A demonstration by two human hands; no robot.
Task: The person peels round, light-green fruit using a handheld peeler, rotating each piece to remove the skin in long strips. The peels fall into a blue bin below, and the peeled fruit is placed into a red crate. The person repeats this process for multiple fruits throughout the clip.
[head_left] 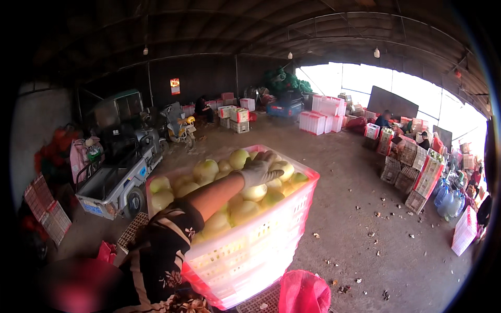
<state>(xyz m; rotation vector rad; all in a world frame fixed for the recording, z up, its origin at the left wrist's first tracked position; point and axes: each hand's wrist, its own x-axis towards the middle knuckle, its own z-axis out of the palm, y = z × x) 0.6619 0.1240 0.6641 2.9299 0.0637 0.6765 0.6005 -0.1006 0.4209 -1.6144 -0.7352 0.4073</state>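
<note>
My left hand [257,170], in a pale glove, rests on top of a heap of peeled, pale yellow-green onions [205,169]. Its thumb points right and its fingers are spread over the onions; their tips are partly hidden. The onions fill a white and pink plastic crate [245,250] to its rim, which appears to top a nested stack. From the lower left my forearm, in a dark patterned sleeve [169,240], crosses the crate's near left side. My right hand is out of view.
Beside the stack's foot lies a pink mesh bag [304,293]. A cargo tricycle [112,182] stands at left, with a yellow scooter [182,128] behind it. Stacked crates [323,115] stand at the back. At right, people sit near more crates [407,154]. Scraps litter the floor [360,224].
</note>
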